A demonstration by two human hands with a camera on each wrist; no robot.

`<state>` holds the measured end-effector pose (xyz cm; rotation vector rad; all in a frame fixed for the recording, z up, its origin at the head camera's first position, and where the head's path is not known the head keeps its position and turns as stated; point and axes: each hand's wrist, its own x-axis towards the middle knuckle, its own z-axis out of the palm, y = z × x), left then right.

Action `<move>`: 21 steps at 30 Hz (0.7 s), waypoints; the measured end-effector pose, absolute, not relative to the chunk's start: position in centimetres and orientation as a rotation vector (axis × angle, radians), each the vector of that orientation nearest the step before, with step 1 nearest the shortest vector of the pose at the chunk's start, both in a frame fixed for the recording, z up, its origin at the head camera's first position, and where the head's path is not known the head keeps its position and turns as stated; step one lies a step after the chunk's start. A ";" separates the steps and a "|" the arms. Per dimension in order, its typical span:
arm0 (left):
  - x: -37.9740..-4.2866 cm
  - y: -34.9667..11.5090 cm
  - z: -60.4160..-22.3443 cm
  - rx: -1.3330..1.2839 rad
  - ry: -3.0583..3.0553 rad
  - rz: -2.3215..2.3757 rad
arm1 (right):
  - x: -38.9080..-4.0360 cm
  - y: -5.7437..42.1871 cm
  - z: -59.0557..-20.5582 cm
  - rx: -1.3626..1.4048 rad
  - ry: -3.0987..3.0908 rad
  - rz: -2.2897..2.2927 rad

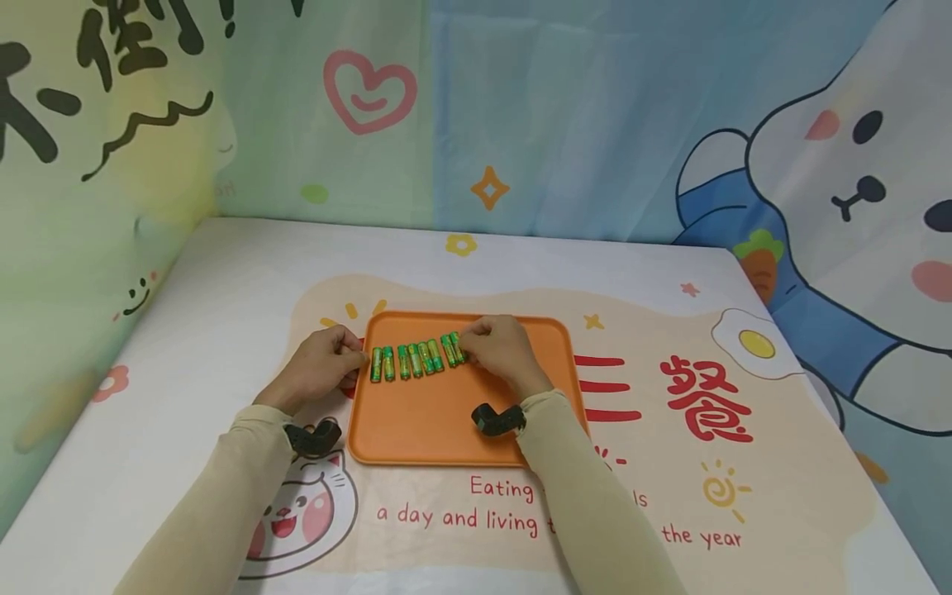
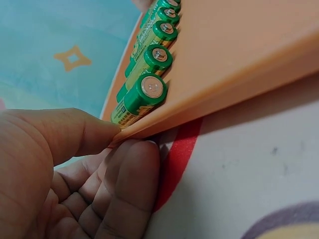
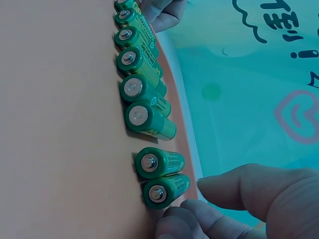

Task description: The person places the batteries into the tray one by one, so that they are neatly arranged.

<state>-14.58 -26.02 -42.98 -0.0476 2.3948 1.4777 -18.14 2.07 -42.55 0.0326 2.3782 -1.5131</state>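
Note:
Several green AA-type batteries (image 1: 415, 359) lie side by side in an uneven row in an orange tray (image 1: 431, 421). Small gaps split the row into groups. Some show a button end and others a flat end, like this battery (image 3: 144, 119). My left hand (image 1: 320, 364) pinches the tray's left rim, thumb on top and fingers below, beside the leftmost battery (image 2: 144, 97). At the row's other end is my right hand (image 1: 502, 351), its thumb and bent fingers apart around the outer end of the rightmost battery (image 3: 164, 191), fingertips right beside it.
The tray stands on a printed tablecloth (image 1: 669, 529) with red lettering and cartoon figures. Behind the table hangs a patterned backdrop (image 1: 550, 107). A dark wrist camera (image 1: 497, 420) on the right arm overlaps the tray's lower part; another dark camera (image 1: 314, 438) sits on the left wrist.

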 end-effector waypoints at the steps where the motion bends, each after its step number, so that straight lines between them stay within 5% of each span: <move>1: -14.7 -26.1 -43.1 -0.048 2.397 1.479 | -18.1 2.1 -42.6 0.038 2.372 -1.528; 12: -15.2 -25.9 -43.9 -0.022 2.505 1.453 | -18.3 4.2 -42.7 -0.069 2.490 -1.432; 21: -15.7 -26.7 -42.2 0.057 2.682 1.314 | -20.1 10.2 -38.6 -0.108 2.865 -1.035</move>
